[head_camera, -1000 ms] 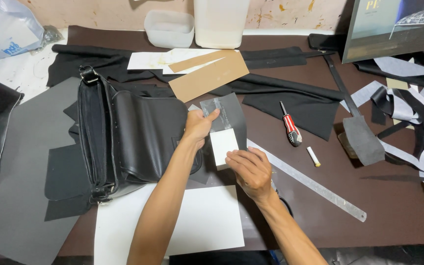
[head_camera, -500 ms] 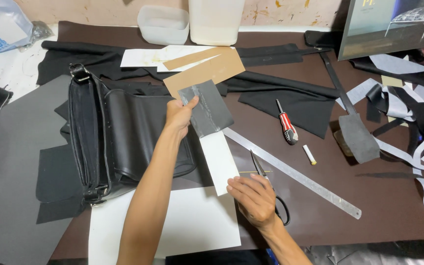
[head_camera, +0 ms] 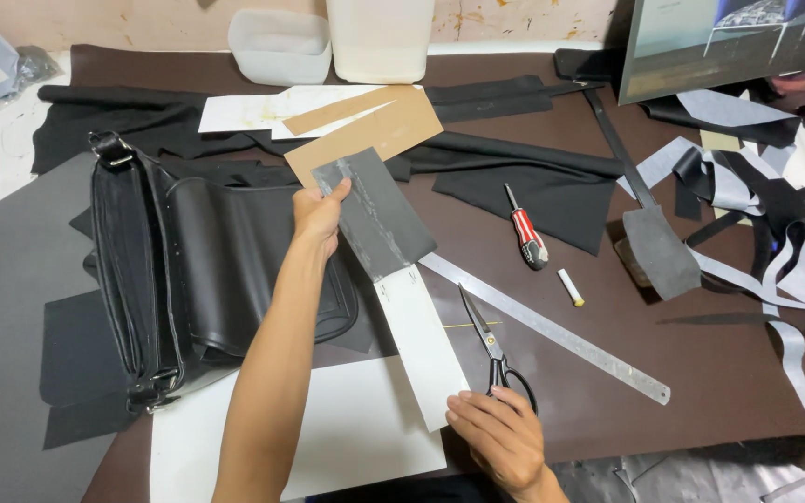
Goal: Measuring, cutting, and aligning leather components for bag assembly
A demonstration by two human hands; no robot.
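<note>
My left hand (head_camera: 319,212) pinches the left edge of a dark grey rectangular leather piece (head_camera: 379,214) and holds it over the brown table, just right of a black leather bag (head_camera: 207,270). A white paper strip (head_camera: 418,340) runs from under the grey piece toward me. My right hand (head_camera: 500,433) rests near the table's front edge, fingers touching the strip's near end and lying on the black handles of a pair of scissors (head_camera: 488,345).
A long steel ruler (head_camera: 552,328) lies diagonally right of the scissors. A red-handled screwdriver (head_camera: 525,233), a small white stick (head_camera: 570,287), black fabric pieces (head_camera: 514,182), tan card (head_camera: 365,140), a white sheet (head_camera: 347,438), plastic containers (head_camera: 281,42) and grey strips (head_camera: 775,251) lie around.
My left hand has lifted the grey piece up and away from me. My right hand has drawn back to the front edge, onto the scissors' handles. The white strip now lies flat.
</note>
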